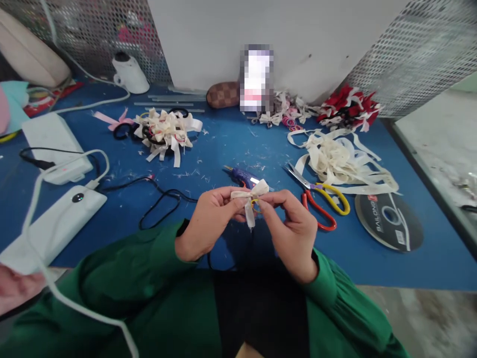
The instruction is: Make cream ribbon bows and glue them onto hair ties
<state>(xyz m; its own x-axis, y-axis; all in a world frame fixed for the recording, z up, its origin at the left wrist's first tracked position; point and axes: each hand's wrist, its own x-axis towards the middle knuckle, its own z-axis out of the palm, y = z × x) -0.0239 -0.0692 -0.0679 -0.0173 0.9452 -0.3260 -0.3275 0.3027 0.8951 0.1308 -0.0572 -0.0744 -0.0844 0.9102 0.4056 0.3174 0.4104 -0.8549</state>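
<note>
A small cream ribbon bow (258, 189) with a yellow elastic loop at its middle is pinched between both hands above the table's front part. My left hand (212, 214) grips the bow's left loop, fingers closed. On the other side, the thumb and fingertips of my right hand (294, 226) close on the bow near the yellow elastic. Just behind the hands lies a blue glue gun (244, 176), partly hidden by them. Scissors (316, 191) with red and yellow handles rest open to the right of my right hand.
Cream ribbon (339, 159) lies heaped at right, behind a black spool (387, 221). Finished-looking bows (166, 129) pile at left; red bows (348, 107) sit at the back. White power banks (59, 223) and cables occupy the left. A phone (256, 77) leans beside a checked case (223, 94).
</note>
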